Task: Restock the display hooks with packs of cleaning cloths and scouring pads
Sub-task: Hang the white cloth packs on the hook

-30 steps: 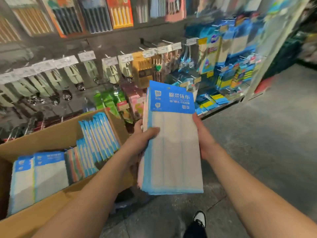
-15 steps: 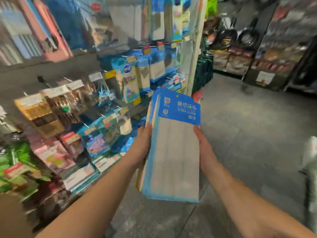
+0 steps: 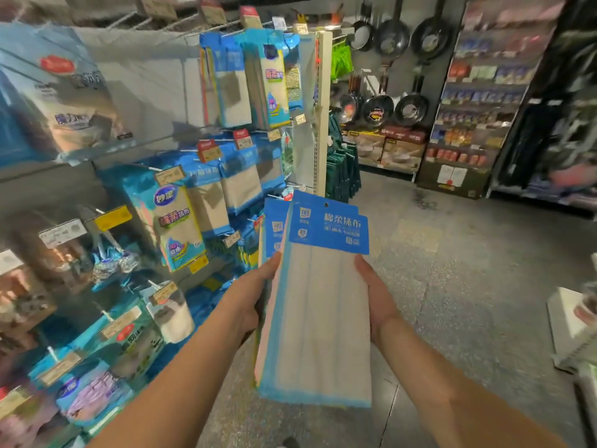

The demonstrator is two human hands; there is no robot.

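Grey shop flooring [image 3: 452,286] is stretching off toward frying pans [image 3: 392,37] hanging on the far wall; hanging packs [image 3: 235,185] are crowding the display hooks [image 3: 206,27] along the rack's left side. Both hands are gripping a stack of cleaning-cloth packs [image 3: 319,318] — the left hand [image 3: 248,302] is clasping its left edge, the right hand [image 3: 378,295] is clasping its right edge; the stack is being held upright just off the rack's right end.
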